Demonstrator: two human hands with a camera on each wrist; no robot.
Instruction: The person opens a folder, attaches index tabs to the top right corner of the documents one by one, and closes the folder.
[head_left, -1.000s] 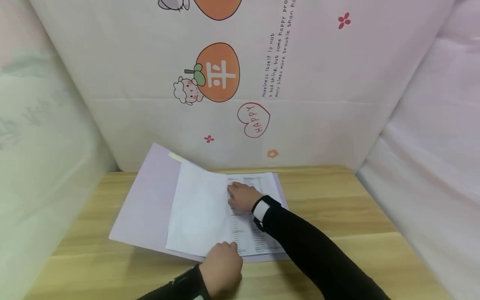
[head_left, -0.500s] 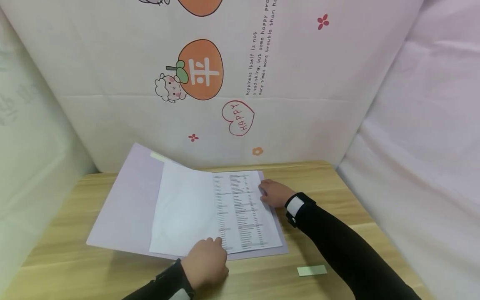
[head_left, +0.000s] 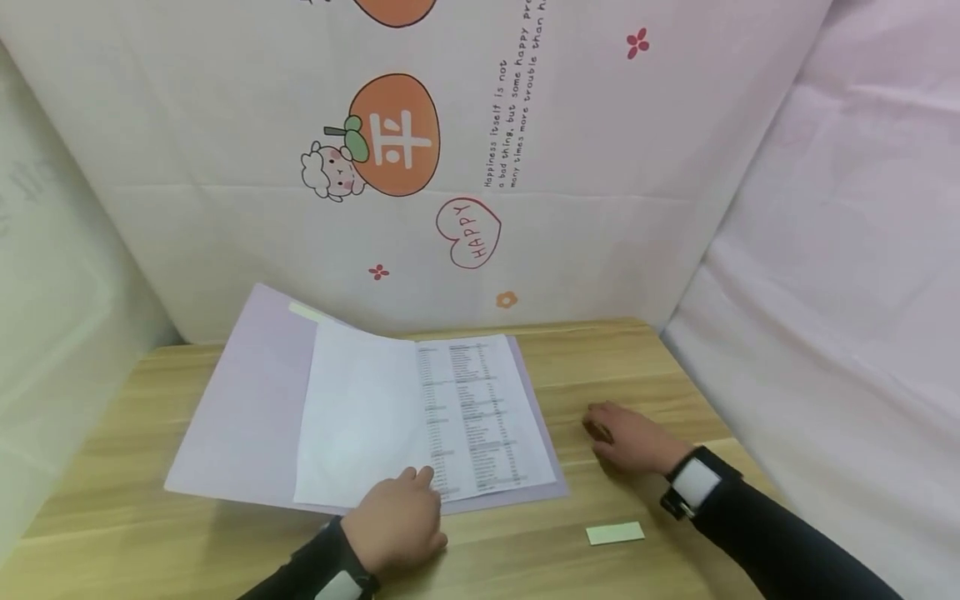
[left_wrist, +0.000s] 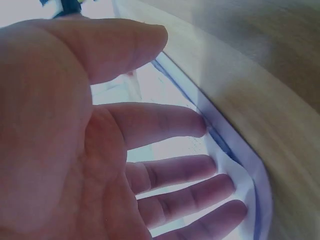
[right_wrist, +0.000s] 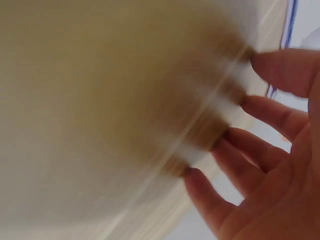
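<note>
A lavender folder (head_left: 240,408) lies opened on the wooden table, its left cover raised off the tabletop. Inside it, a blank white page (head_left: 360,417) is turned to the left, and a sheet printed with columns of text (head_left: 483,417) lies on the right. My left hand (head_left: 397,521) rests at the lower edge of the pages; in the left wrist view its fingers (left_wrist: 160,122) are nearly straight over the paper. Right of the folder, my right hand (head_left: 633,437) hovers low over or touches the tabletop, fingers loosely bent, holding nothing.
A pale green paper strip (head_left: 615,533) lies on the table (head_left: 525,558) below the folder's right corner. Another pale strip (head_left: 306,312) shows at the folder's upper edge. A printed cloth (head_left: 585,250) hangs behind, with white cloth at both sides.
My right hand has moved off the printed sheet, past its right edge, onto the bare table. My left hand keeps its place at the lower edge. The head view has shifted slightly rightward.
</note>
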